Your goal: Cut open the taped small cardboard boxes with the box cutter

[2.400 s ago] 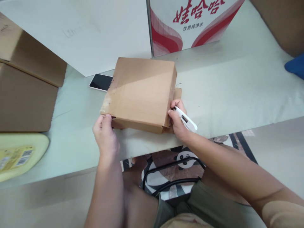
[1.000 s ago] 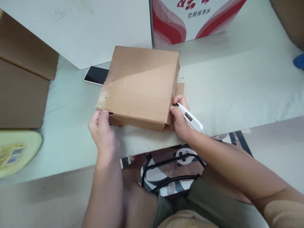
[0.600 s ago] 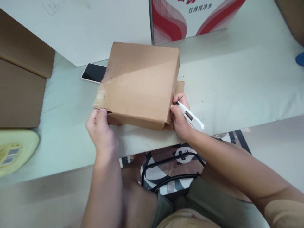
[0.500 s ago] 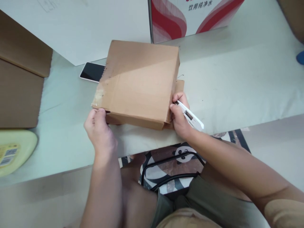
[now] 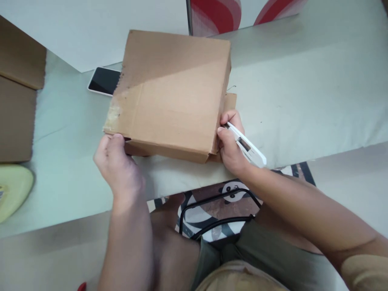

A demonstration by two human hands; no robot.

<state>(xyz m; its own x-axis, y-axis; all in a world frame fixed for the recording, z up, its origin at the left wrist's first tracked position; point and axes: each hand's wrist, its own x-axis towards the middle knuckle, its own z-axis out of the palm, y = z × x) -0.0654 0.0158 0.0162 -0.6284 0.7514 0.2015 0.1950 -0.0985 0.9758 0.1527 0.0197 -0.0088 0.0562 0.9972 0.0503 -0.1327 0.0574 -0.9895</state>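
Note:
A brown cardboard box [image 5: 172, 91] rests on the covered table near its front edge, its left edge ragged and its near left corner slightly gaping. At that corner my left hand [image 5: 117, 161] is closed, thumb on top, pinching the cardboard. My right hand [image 5: 232, 141] is closed around a slim white stapler [image 5: 250, 146], with thumb and forefinger near its front end against the box's right side. The stapler's front end is hidden by the fingers and the box. A cardboard flap [image 5: 230, 102] sticks out behind the right hand.
A dark-screened phone [image 5: 104, 81] lies partly under the box's left side. Behind stand a white box [image 5: 91, 28] and a red-and-white carton [image 5: 215, 16]. Brown cardboard [image 5: 18, 117] and a pale green plastic item [image 5: 15, 190] are at the left. The table's front edge runs below my hands.
The view has shifted slightly, bringing the box closer and more to the left in the picture. Both hands keep their holds on the box and the stapler.

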